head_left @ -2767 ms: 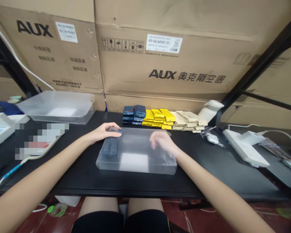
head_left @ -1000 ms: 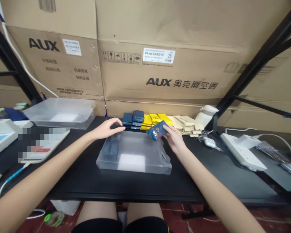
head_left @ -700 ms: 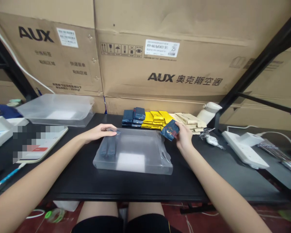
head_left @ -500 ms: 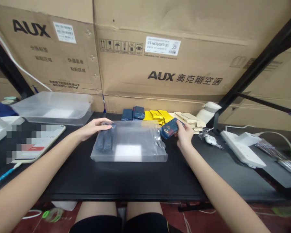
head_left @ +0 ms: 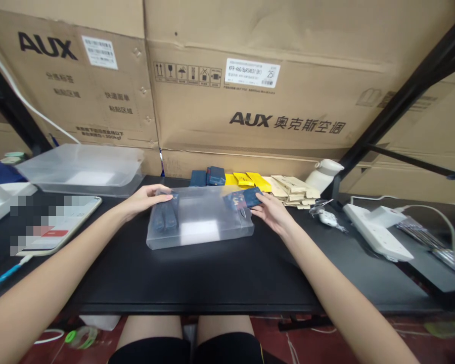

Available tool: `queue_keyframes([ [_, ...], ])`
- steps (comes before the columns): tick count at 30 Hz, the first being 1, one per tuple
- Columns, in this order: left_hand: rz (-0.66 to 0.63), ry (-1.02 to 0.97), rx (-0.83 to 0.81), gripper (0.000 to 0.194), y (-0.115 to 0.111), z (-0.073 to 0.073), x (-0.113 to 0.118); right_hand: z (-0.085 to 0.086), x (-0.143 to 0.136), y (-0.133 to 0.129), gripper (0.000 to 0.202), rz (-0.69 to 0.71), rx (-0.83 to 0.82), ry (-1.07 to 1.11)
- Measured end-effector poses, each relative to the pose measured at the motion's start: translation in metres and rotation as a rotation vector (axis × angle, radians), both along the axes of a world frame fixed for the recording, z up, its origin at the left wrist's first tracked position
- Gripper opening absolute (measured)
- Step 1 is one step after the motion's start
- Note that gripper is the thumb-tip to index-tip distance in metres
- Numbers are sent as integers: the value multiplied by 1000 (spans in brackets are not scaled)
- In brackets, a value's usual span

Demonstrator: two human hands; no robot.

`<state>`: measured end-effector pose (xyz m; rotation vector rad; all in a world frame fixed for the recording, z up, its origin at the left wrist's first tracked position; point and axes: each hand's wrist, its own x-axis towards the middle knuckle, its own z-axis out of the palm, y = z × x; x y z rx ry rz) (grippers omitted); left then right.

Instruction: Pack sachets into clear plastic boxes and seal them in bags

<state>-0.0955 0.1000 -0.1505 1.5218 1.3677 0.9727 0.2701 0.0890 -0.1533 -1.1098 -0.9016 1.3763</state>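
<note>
A clear plastic box (head_left: 197,215) lies on the black table in front of me, with dark blue packets (head_left: 164,215) showing through its left end. My left hand (head_left: 151,198) grips that end, thumb on top. Between the fingers and thumb of my right hand (head_left: 271,210) is another dark blue packet (head_left: 246,198) with gold and red print. Its left part is at the box's right end, partly inside the opening. Behind the box sit more blue packets (head_left: 212,176), yellow packets (head_left: 250,180) and cream packets (head_left: 293,189).
A second clear plastic box (head_left: 81,167) stands at back left, near a phone (head_left: 66,225) with a charging cable. To the right are a white bottle (head_left: 323,174), an earphone case (head_left: 328,217) and a power strip (head_left: 379,235). Large cardboard boxes (head_left: 197,121) line the back.
My right hand has moved left, bringing the blue packet from beside the box to its right end. The box has tilted slightly, its right end now a little higher.
</note>
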Motion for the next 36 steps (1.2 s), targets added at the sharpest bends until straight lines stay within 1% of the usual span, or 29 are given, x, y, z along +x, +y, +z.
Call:
queue_keyframes([
  [3, 5, -4, -4, 43, 3, -1, -5, -3, 1, 0, 18, 223, 55, 42],
  [5, -1, -12, -8, 43, 4, -1, -8, -7, 2, 0, 19, 327, 104, 3],
  [9, -29, -23, -5, 43, 2, 0, -7, -10, 4, -2, 19, 496, 218, -207],
  [13, -78, 11, 24, 40, -2, 2, -2, -8, -1, -9, 25, 671, 322, -465],
  [15, -91, 20, 16, 38, -3, 2, 0, -7, -6, -13, 28, 687, 335, -571],
  [16, -93, 21, 13, 37, -3, 2, 1, -7, -9, -14, 28, 668, 342, -612],
  [18, -93, 20, 10, 38, -3, 1, 2, -8, -14, -16, 30, 582, 353, -658],
  [21, -117, 24, 26, 40, -2, 0, 3, -12, -17, -16, 29, 413, 337, -623],
  [23, -137, 35, 42, 41, -2, -1, 3, -13, -17, -15, 23, 362, 311, -557],
  [25, -152, 36, 51, 41, -3, -3, 3, -13, -17, -16, 20, 392, 305, -502],
  [27, -174, 34, 56, 41, -3, -4, 4, -12, -19, -17, 22, 473, 311, -483],
  [29, -192, 38, 57, 42, -4, -5, 6, -11, -22, -19, 20, 555, 331, -493],
  [31, -199, 49, 59, 41, -5, -6, 9, -10, -26, -22, 23, 616, 361, -525],
  [33, -191, 58, 62, 39, -8, -6, 15, -9, -30, -27, 28, 650, 417, -586],
  [36, -201, 67, 70, 37, -15, -5, 27, -10, -37, -36, 29, 657, 515, -701],
])
